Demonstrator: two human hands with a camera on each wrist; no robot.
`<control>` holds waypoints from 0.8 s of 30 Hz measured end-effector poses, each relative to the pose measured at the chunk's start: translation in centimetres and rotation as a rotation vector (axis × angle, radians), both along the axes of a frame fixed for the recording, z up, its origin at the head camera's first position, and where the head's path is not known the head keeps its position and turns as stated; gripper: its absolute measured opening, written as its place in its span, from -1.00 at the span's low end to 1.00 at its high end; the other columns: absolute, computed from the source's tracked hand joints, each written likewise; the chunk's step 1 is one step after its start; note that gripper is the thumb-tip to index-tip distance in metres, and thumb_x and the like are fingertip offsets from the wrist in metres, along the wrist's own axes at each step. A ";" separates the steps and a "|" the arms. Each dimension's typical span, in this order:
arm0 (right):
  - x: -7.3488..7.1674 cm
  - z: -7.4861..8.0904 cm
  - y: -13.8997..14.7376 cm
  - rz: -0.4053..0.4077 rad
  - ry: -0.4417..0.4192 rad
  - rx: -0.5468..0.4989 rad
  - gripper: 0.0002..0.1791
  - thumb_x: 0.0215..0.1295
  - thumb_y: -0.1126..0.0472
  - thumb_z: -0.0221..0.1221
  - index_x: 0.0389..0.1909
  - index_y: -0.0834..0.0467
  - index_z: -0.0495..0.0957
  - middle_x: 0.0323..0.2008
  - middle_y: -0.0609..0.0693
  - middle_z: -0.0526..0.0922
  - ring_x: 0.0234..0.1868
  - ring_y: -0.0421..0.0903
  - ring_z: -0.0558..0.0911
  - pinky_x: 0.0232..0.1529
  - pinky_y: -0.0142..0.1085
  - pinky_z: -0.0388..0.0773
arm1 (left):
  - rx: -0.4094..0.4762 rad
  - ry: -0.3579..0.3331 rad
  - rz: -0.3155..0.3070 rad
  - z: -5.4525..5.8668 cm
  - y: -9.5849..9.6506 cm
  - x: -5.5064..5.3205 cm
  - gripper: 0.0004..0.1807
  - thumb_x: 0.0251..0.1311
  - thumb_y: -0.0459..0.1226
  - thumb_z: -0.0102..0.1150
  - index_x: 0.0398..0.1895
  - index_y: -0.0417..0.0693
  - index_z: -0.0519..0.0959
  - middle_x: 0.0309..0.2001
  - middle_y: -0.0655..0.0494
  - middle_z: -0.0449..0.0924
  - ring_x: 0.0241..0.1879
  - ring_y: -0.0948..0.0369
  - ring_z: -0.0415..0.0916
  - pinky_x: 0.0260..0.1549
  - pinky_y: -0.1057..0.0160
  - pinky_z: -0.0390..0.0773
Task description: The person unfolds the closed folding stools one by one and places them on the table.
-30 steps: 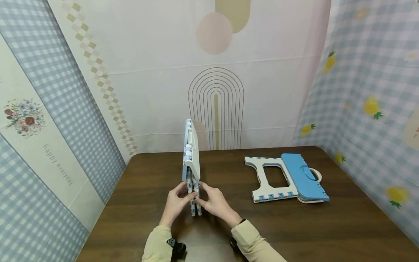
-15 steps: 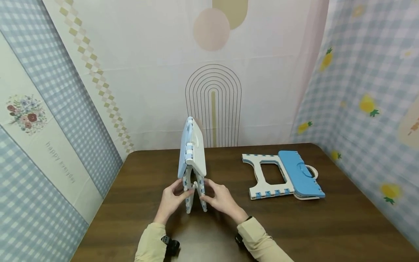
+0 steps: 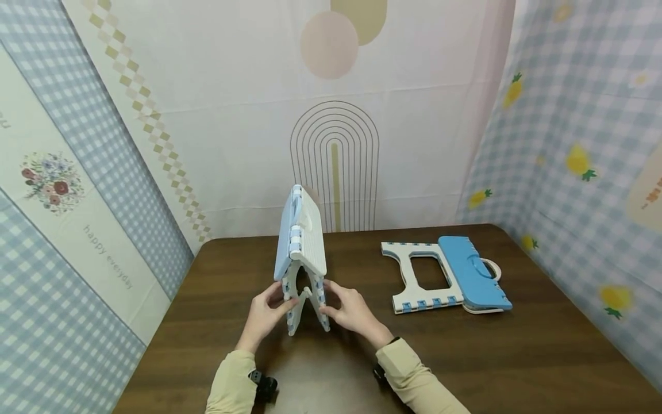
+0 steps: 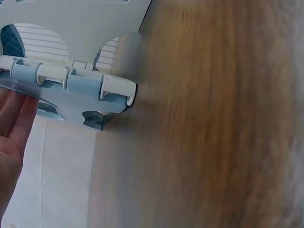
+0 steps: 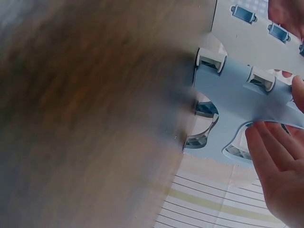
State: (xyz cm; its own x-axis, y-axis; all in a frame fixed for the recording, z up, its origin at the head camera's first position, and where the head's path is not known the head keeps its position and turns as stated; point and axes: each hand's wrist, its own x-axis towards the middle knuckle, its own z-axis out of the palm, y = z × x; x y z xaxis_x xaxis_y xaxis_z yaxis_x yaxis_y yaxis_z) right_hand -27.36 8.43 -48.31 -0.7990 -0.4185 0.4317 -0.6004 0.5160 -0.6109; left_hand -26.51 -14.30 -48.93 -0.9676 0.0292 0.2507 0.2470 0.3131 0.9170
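We had a folding stool (image 3: 313, 233) standing partly spread on the brown table (image 3: 465, 362), left of centre: seat halves peaked at the top, pale blue face left, ribbed white face right, legs splayed below in a narrow inverted V. A white hook-ended piece (image 3: 306, 292) showed between the legs.

Left hand (image 3: 265, 313) gripped the left leg panel, thumb at the near edge, fingers behind. Right hand (image 3: 353, 310) gripped the right leg panel likewise; in the right wrist view we saw its fingertips at the edge of a cut-out.

To the right, well apart, we had a second stool (image 3: 478, 276) folded flat: blue seat part on the right, white leg frame on the left, looped white handle beyond the seat.

Both forearms were in tan sleeves, black devices at the wrists, coming in from the near side. On the far side we had a white cloth (image 3: 238, 144) with printed arches; blue checked cloth (image 3: 569, 121) with pineapple prints hung on the right.
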 end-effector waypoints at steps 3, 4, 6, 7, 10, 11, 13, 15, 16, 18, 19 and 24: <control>0.0 -0.1 0.0 -0.012 0.003 0.009 -0.40 0.15 0.23 0.35 0.22 0.22 0.44 0.06 0.15 0.67 0.00 0.10 0.69 -0.01 -0.03 0.63 | -0.003 -0.005 0.000 0.0 -0.1 0.1 -0.48 0.06 -0.25 0.42 0.14 -0.09 0.56 0.02 -0.19 0.66 0.05 -0.06 0.62 0.05 0.03 0.61; 0.0 -0.1 0.1 -0.015 0.009 0.012 -0.41 0.15 0.24 0.35 0.22 0.22 0.44 0.05 0.14 0.67 0.00 0.10 0.69 -0.01 -0.03 0.63 | -0.003 -0.005 0.000 0.0 -0.1 0.1 -0.47 0.06 -0.25 0.42 0.15 -0.09 0.55 0.02 -0.19 0.66 0.05 -0.06 0.62 0.05 0.03 0.61; -0.1 -0.1 0.1 -0.019 0.022 0.014 -0.41 0.15 0.24 0.35 0.21 0.22 0.44 0.04 0.14 0.68 0.00 0.10 0.70 -0.01 -0.03 0.63 | -0.006 -0.003 0.001 0.1 -0.2 0.1 -0.46 0.06 -0.25 0.41 0.17 -0.10 0.54 0.03 -0.20 0.65 0.05 -0.07 0.62 0.05 0.02 0.61; -0.1 0.0 0.1 -0.022 0.025 0.013 -0.41 0.15 0.24 0.35 0.21 0.22 0.44 0.04 0.14 0.68 0.00 0.10 0.70 0.00 -0.02 0.62 | -0.008 -0.003 0.006 0.2 -0.2 0.1 -0.45 0.06 -0.25 0.41 0.17 -0.10 0.54 0.03 -0.20 0.65 0.05 -0.07 0.62 0.06 0.01 0.60; -0.2 0.1 0.1 -0.037 0.027 0.018 -0.42 0.15 0.23 0.35 0.21 0.22 0.44 0.03 0.13 0.69 -0.01 0.11 0.70 -0.01 -0.01 0.62 | -0.026 0.007 0.017 0.3 -0.5 0.0 -0.44 0.07 -0.26 0.40 0.19 -0.10 0.52 0.04 -0.21 0.64 0.06 -0.09 0.61 0.06 -0.03 0.59; -0.2 0.2 0.1 -0.041 0.020 0.017 -0.42 0.15 0.24 0.35 0.21 0.22 0.45 0.02 0.14 0.69 -0.02 0.11 0.70 -0.01 0.00 0.62 | -0.034 0.010 0.018 0.3 -0.6 0.0 -0.44 0.07 -0.26 0.40 0.19 -0.10 0.52 0.05 -0.21 0.64 0.06 -0.10 0.61 0.07 -0.05 0.59; -0.1 0.2 0.2 -0.047 -0.003 0.019 -0.42 0.16 0.24 0.34 0.22 0.22 0.44 0.02 0.15 0.69 -0.03 0.12 0.70 -0.01 0.00 0.62 | -0.049 0.011 0.020 0.4 -0.8 0.0 -0.43 0.08 -0.26 0.39 0.21 -0.10 0.51 0.07 -0.22 0.62 0.07 -0.11 0.60 0.07 -0.07 0.58; 0.0 0.2 0.3 -0.046 -0.024 0.019 -0.42 0.17 0.24 0.33 0.23 0.22 0.43 0.03 0.16 0.69 -0.04 0.13 0.71 -0.02 0.01 0.62 | -0.052 0.006 0.017 0.3 -1.0 0.0 -0.43 0.09 -0.25 0.39 0.22 -0.11 0.50 0.09 -0.23 0.61 0.08 -0.11 0.59 0.08 -0.08 0.57; 0.0 0.2 0.3 -0.046 -0.030 0.020 -0.42 0.18 0.24 0.33 0.24 0.22 0.43 0.03 0.17 0.68 -0.05 0.13 0.71 -0.01 0.01 0.62 | -0.055 0.002 0.015 0.3 -1.1 0.0 -0.42 0.10 -0.24 0.39 0.23 -0.11 0.50 0.10 -0.23 0.61 0.09 -0.12 0.59 0.08 -0.08 0.57; 0.1 0.2 0.2 -0.046 -0.036 0.027 -0.42 0.19 0.25 0.31 0.24 0.23 0.41 0.03 0.18 0.68 -0.05 0.15 0.71 -0.01 0.02 0.62 | -0.060 -0.003 0.016 0.3 -1.4 0.0 -0.42 0.11 -0.23 0.38 0.24 -0.11 0.49 0.11 -0.23 0.60 0.10 -0.12 0.58 0.08 -0.07 0.57; 0.0 0.2 0.1 -0.048 -0.033 0.032 -0.42 0.19 0.25 0.31 0.24 0.23 0.41 0.02 0.19 0.68 -0.05 0.15 0.71 -0.02 0.02 0.62 | -0.064 -0.004 0.020 0.3 -1.5 0.0 -0.42 0.11 -0.22 0.38 0.24 -0.11 0.49 0.11 -0.23 0.60 0.10 -0.12 0.58 0.08 -0.07 0.58; -0.1 0.4 0.0 -0.075 0.002 0.081 -0.43 0.21 0.26 0.29 0.24 0.26 0.39 0.00 0.21 0.68 -0.08 0.17 0.70 -0.07 0.03 0.62 | -0.084 0.000 0.033 0.4 -2.0 -0.3 -0.43 0.12 -0.23 0.37 0.24 -0.11 0.49 0.10 -0.23 0.61 0.09 -0.11 0.59 0.07 -0.06 0.59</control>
